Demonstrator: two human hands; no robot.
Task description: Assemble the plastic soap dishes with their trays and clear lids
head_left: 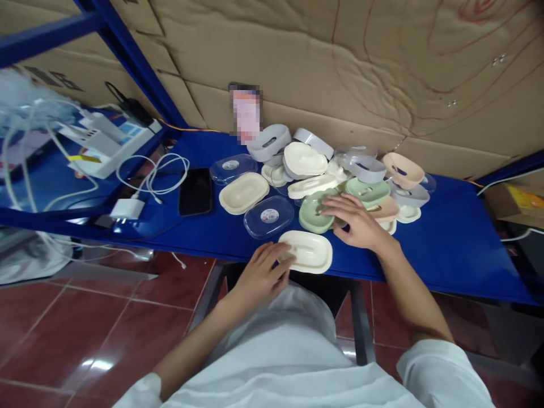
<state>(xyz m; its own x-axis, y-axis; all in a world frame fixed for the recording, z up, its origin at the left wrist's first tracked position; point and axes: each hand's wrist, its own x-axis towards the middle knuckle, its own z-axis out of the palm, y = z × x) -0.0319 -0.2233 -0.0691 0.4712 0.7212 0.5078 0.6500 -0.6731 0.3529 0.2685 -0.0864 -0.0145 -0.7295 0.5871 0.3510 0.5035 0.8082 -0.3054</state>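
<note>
A cream oval soap dish (312, 252) lies at the table's front edge. My left hand (268, 265) is closed on its left end, fingers over the rim and thumb below. My right hand (355, 220) reaches over the right side of a green soap dish (312, 212), fingertips inside it and thumb outside the rim. A clear oval lid (266, 224) with a round label lies left of the green dish. Behind it is another cream dish (244, 194). A second green piece (368, 191) sits just past my right hand.
Grey oval pieces (268, 143), a peach piece (403, 169) and more cream parts are heaped at the back against the cardboard (297, 68). A dark phone (195, 192), a white charger (127, 208) and cables lie left. A blurred upright phone-like object (246, 113) leans behind.
</note>
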